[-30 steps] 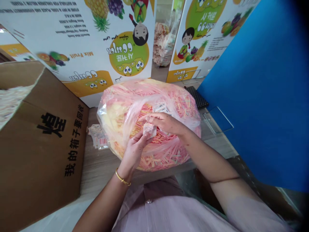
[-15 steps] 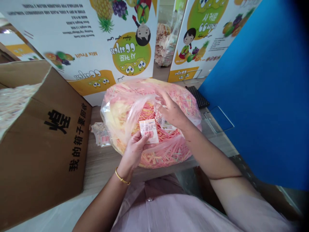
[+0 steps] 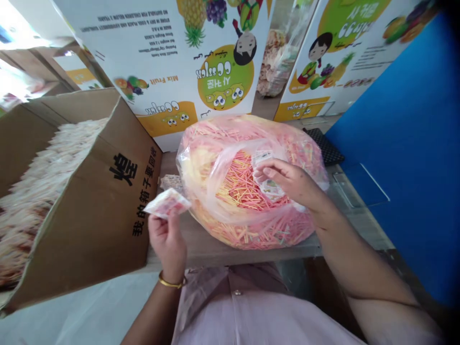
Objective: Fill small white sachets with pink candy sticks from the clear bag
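My left hand (image 3: 168,242) pinches a small white and red printed packet (image 3: 166,203) by its lower edge, in the air between the cardboard box and the large bag. My right hand (image 3: 285,178) is above the bag's mouth, fingers loosely bent and pointing left, close over several similar packets (image 3: 272,189) that it partly covers. Those packets lie on thin pink and yellow sticks (image 3: 240,184) inside the big clear plastic bag (image 3: 215,165). Beside the bag's left side a few more packets (image 3: 171,182) rest on the table, partly hidden.
An open cardboard box (image 3: 134,211) full of packets stands at the left. Behind the bag are printed white cartons (image 3: 158,62), with a clear bag of packets (image 3: 273,64) between them. A blue panel (image 3: 406,143) bounds the right, near a black perforated object (image 3: 325,146).
My left hand has carried its packet leftward from over the bag's mouth to beside the box. My right hand's fingers have drawn closer together over the packets. The view has swung left.
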The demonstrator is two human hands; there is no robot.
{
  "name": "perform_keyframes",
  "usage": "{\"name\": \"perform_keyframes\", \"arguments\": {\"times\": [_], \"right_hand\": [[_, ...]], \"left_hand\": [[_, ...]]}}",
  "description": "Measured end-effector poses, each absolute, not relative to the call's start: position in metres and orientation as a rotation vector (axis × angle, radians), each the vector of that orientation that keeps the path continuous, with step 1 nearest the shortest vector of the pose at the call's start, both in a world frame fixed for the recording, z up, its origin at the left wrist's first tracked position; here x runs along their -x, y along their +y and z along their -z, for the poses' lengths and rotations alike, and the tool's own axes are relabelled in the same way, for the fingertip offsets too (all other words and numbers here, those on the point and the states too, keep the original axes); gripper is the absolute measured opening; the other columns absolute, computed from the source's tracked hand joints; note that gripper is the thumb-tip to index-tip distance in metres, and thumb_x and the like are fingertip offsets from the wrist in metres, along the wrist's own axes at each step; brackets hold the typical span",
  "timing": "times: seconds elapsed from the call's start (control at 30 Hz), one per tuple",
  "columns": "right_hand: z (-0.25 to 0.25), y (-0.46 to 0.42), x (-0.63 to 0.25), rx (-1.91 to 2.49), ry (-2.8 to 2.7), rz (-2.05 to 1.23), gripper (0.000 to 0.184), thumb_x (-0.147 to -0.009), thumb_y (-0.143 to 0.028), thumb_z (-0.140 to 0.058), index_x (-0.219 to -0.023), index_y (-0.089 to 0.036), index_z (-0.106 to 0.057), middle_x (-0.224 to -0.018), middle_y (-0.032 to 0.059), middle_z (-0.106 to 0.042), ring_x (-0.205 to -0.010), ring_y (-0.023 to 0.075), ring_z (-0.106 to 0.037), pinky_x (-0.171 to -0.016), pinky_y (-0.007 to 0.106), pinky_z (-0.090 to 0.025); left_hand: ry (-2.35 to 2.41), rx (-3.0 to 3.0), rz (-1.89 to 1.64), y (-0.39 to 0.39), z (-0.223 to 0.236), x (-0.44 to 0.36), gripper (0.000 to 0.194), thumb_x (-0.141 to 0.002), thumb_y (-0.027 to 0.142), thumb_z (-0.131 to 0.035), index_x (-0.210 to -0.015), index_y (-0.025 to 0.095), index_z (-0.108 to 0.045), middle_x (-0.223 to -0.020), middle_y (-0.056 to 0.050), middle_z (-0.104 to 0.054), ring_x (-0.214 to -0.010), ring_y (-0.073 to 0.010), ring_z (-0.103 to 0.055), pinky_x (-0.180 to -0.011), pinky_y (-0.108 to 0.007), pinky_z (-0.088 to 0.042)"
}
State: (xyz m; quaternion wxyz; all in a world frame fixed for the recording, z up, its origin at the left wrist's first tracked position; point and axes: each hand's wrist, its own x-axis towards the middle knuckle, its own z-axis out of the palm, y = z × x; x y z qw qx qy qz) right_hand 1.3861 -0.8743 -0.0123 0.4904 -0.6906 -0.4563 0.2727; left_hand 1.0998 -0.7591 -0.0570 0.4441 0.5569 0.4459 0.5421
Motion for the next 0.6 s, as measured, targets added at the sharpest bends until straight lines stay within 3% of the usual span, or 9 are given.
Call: {"name": "perform_keyframes", "arguments": {"times": [0.13, 0.23, 0.33, 0.43, 0.5, 0.6], "right_hand": [[0.036, -0.895, -1.416, 1.942, -0.996, -0.414, 0.026, -0.097, -0.044, -0.055, -0.092, -0.022, -0.069, -0.089, 0.0062, -0.074, -0.085, 0.0228, -0.069, -0.08, 0.037, -0.053], [0.051, -0.904, -1.426, 2.141, -1.055, -0.155, 0.027, -0.098, -0.041, -0.051, -0.087, -0.021, -0.067, -0.092, 0.0086, -0.072, -0.089, 0.0243, -0.066, -0.084, 0.039, -0.05], [0.063, -0.903, -1.424, 2.273, -1.111, 0.011, 0.031, -0.098, -0.047, -0.054, -0.093, -0.019, -0.068, -0.102, 0.0139, -0.069, -0.098, 0.0277, -0.064, -0.092, 0.043, -0.048], [0.073, -0.896, -1.418, 2.452, -0.993, 0.123, 0.042, -0.091, -0.055, -0.065, -0.106, -0.016, -0.066, -0.114, 0.0198, -0.067, -0.107, 0.0341, -0.062, -0.097, 0.05, -0.046], [0.078, -0.891, -1.417, 2.514, -0.912, 0.113, 0.043, -0.086, -0.053, -0.07, -0.107, -0.016, -0.064, -0.115, 0.0194, -0.066, -0.109, 0.0351, -0.061, -0.097, 0.05, -0.045], [0.08, -0.887, -1.422, 2.451, -0.858, 0.086, 0.024, -0.087, -0.042, -0.068, -0.094, -0.02, -0.059, -0.102, 0.0127, -0.066, -0.099, 0.0292, -0.06, -0.09, 0.042, -0.045]], "left_hand": [[1.365, -1.312, -1.152, -0.707, 0.113, -1.068, 0.035, -0.088, 0.047, -0.071, -0.108, 0.018, -0.07, -0.111, -0.008, -0.076, -0.101, -0.0223, -0.068, -0.094, -0.034, -0.051], [1.459, -1.436, -0.976, -0.685, 0.15, -1.066, 0.042, -0.088, 0.053, -0.067, -0.109, 0.017, -0.071, -0.108, -0.009, -0.076, -0.099, -0.0255, -0.069, -0.096, -0.04, -0.05], [1.517, -1.61, -0.913, -0.676, 0.167, -1.077, 0.04, -0.09, 0.052, -0.062, -0.106, 0.017, -0.072, -0.107, -0.011, -0.076, -0.105, -0.0301, -0.067, -0.099, -0.044, -0.048], [1.608, -1.803, -0.931, -0.67, 0.168, -1.09, 0.031, -0.087, 0.039, -0.063, -0.104, 0.014, -0.071, -0.119, -0.018, -0.072, -0.124, -0.0361, -0.059, -0.113, -0.051, -0.038], [1.672, -1.857, -0.961, -0.668, 0.164, -1.096, 0.039, -0.084, 0.034, -0.066, -0.115, 0.01, -0.068, -0.129, -0.021, -0.066, -0.132, -0.0377, -0.053, -0.117, -0.055, -0.034], [1.693, -1.815, -1.092, -0.675, 0.154, -1.1, 0.063, -0.081, 0.032, -0.069, -0.138, 0.01, -0.054, -0.143, -0.022, -0.055, -0.137, -0.0371, -0.046, -0.117, -0.054, -0.035]]}}
